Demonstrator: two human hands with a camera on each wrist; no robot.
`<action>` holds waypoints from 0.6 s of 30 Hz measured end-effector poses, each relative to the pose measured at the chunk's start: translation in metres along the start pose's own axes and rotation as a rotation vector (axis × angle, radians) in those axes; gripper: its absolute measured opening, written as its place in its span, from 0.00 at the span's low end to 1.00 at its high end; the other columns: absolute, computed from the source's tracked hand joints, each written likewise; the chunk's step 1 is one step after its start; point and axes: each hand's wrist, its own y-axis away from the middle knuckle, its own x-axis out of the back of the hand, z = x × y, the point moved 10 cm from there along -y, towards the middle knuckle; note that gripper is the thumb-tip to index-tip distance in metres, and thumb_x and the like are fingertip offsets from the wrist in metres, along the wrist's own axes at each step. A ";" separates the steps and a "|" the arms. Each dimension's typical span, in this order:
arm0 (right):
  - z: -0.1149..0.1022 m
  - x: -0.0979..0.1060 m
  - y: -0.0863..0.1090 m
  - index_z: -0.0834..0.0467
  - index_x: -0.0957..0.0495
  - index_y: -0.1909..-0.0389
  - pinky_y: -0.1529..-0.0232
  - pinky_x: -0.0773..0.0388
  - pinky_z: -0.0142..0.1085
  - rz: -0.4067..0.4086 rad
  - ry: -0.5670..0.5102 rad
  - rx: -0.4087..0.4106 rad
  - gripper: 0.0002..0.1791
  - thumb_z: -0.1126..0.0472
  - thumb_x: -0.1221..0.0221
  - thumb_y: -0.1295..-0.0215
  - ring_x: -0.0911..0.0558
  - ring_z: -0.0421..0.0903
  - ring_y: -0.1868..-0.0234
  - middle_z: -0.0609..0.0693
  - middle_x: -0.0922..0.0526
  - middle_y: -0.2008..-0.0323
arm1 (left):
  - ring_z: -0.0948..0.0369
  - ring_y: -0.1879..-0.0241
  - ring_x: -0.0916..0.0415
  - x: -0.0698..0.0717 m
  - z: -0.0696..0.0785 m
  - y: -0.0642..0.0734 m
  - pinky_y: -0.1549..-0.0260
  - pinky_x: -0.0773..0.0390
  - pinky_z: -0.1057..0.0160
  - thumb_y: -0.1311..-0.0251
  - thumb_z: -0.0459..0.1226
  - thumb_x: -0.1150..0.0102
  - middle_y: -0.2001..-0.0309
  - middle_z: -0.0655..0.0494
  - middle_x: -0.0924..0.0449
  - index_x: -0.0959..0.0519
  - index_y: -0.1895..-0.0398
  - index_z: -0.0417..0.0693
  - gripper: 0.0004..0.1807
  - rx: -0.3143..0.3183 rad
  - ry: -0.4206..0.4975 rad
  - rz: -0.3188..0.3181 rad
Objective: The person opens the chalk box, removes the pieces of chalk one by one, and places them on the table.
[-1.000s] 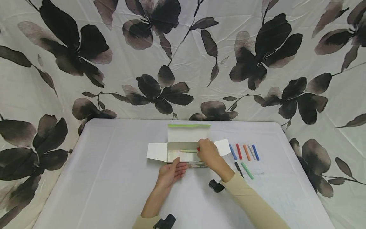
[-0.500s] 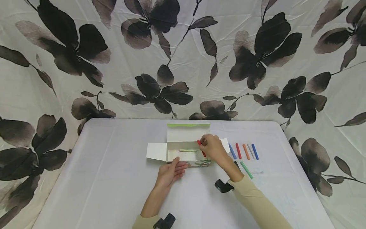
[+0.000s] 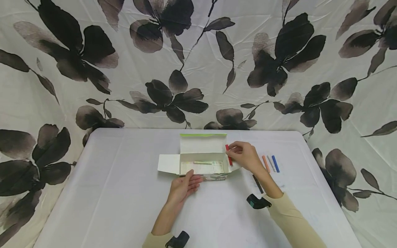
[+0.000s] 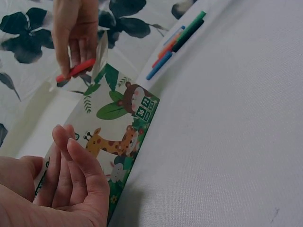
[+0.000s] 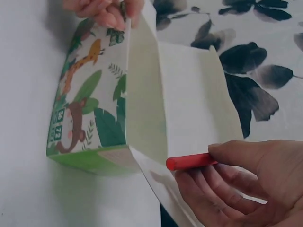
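Note:
An open white carton box (image 3: 214, 177) stands on the table, flaps spread, its front printed with a giraffe and leaves. My left hand (image 3: 185, 188) grips its front wall, thumb over the rim and fingers outside. Inside lies a thin light-green stick (image 3: 203, 163). Between thumb and fingertips my right hand (image 3: 246, 156) pinches a red marker (image 5: 189, 161), held over the box's right flap (image 3: 234, 167). In the left wrist view the red marker (image 4: 83, 68) is beyond the box's far end.
Right of the box lie an orange marker (image 3: 266, 164), a grey one (image 3: 271, 163), a blue one (image 3: 275, 164) and a black one (image 3: 258, 184). In the left wrist view a green marker (image 4: 194, 26) shows too. A floral cloth (image 3: 173, 100) hangs behind the table.
My right hand has lifted the red marker out of the box and moved right to the side flap. It now covers some of the row of markers. My left hand stays on the box.

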 end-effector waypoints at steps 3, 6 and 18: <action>0.009 0.007 0.003 0.64 0.16 0.52 0.52 0.16 0.46 -0.011 -0.032 -0.031 0.13 0.61 0.32 0.33 0.13 0.51 0.58 0.56 0.11 0.62 | 0.63 0.65 0.15 0.000 0.000 0.000 0.66 0.18 0.70 0.23 0.46 0.45 0.61 0.47 0.11 0.17 0.53 0.27 0.25 -0.003 0.004 0.001; 0.017 0.013 0.006 0.65 0.17 0.49 0.55 0.15 0.40 -0.031 -0.088 -0.069 0.16 0.59 0.33 0.31 0.13 0.50 0.57 0.56 0.11 0.60 | 0.64 0.66 0.16 0.001 0.000 -0.001 0.67 0.17 0.70 0.24 0.47 0.44 0.61 0.47 0.11 0.17 0.54 0.28 0.25 -0.004 0.006 0.004; 0.039 0.040 0.022 0.70 0.23 0.41 0.53 0.15 0.35 -0.043 -0.220 -0.108 0.23 0.58 0.36 0.28 0.12 0.52 0.55 0.65 0.15 0.50 | 0.63 0.65 0.15 0.000 0.000 0.000 0.66 0.17 0.70 0.22 0.46 0.47 0.61 0.47 0.11 0.17 0.54 0.28 0.24 -0.003 0.001 -0.013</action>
